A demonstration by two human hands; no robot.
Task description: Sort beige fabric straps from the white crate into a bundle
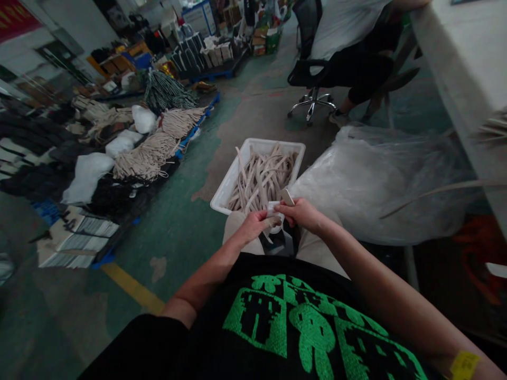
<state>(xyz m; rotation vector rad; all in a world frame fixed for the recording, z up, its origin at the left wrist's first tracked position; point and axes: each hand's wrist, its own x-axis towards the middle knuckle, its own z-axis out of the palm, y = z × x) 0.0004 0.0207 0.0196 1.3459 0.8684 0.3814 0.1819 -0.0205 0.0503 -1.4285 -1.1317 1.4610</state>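
Note:
Above my lap, my left hand (pixel 255 224) pinches a small white piece (pixel 272 207) that looks like plastic or paper; its exact kind is too small to tell. My right hand (pixel 300 212) is closed beside it, the fingertips meeting the same piece. The flat end of a beige strap (pixel 287 197) sticks up out of my right hand. Some pale material hangs below my fingers, partly hidden by them. Just beyond the hands stands a white plastic tub (pixel 222 201) heaped with loose beige straps (pixel 263 177).
A big clear plastic bag (pixel 364 179) bulges at the right, below a table (pixel 467 58). A person (pixel 348 31) sits on a black wheeled chair (pixel 307 74) further back. To the left, pallets carry bundled cords (pixel 144 155), white bags (pixel 89 174) and stacked flat goods (pixel 79 240).

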